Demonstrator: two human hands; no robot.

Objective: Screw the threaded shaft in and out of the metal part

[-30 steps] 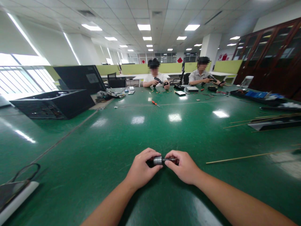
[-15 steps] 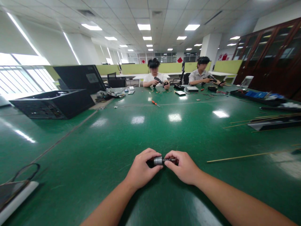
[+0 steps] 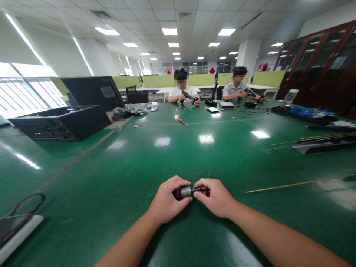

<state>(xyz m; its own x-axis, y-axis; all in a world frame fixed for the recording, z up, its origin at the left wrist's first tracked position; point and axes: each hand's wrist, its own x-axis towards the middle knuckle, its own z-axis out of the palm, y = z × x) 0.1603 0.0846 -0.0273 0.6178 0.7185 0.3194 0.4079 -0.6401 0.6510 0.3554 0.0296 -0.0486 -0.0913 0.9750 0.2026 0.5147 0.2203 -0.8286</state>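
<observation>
My left hand (image 3: pixel 170 196) is curled around a short silver metal cylinder (image 3: pixel 186 191) with a dark end, thumb below and fingers above. From the cylinder's right side a thin dark ridged shaft (image 3: pixel 197 189) runs into my right hand (image 3: pixel 215 196). My right thumb and fingers pinch this shaft, and its far end is partly hidden by them. Both hands sit close together over the green tabletop (image 3: pixel 133 163), near its front. Whether shaft and cylinder are one piece, I cannot tell.
Thin brass-coloured rods (image 3: pixel 280 186) lie to the right. An orange screwdriver (image 3: pixel 182 121) lies farther back. At left stand a black computer case (image 3: pixel 63 124) and, nearer, a white-edged device (image 3: pixel 23 237). Two people (image 3: pixel 182 92) handle power drills across the table.
Both hands keep their grip in nearly the same place. Slightly more of the dark shaft shows beside the cylinder, and the view has shifted a little.
</observation>
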